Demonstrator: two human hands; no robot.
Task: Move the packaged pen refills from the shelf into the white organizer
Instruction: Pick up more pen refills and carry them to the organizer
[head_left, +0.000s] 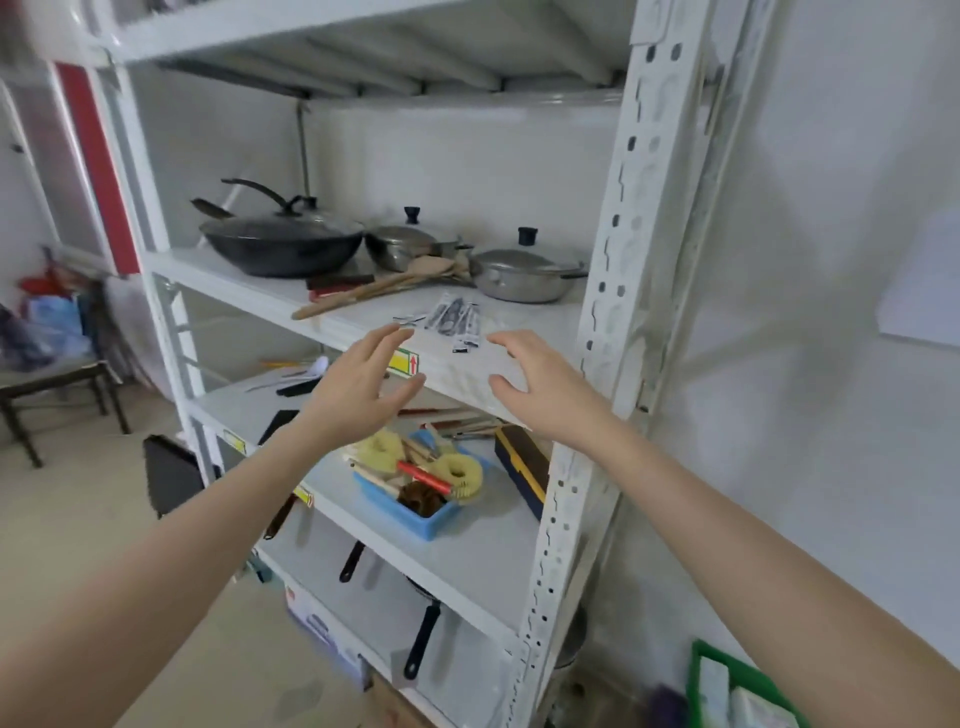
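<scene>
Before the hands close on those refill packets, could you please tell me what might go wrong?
1. The pen refill packets lie loose and fanned near the shelf front edge; a sweep by the left hand or right hand might push some off.
2. The wooden utensils lie just behind them and could get dragged.
3. No white organizer is in view, so the carry may be awkward.

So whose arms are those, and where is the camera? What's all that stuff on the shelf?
The arms belong to a person wearing a camera on their head, so you see what they see. Their left hand and right hand are open and hold nothing; they reach toward small packets of pen refills lying on the white shelf. Behind the packets stand a black wok, two silver pots and wooden spoons. On the shelf below sits a blue tray of brushes.
</scene>
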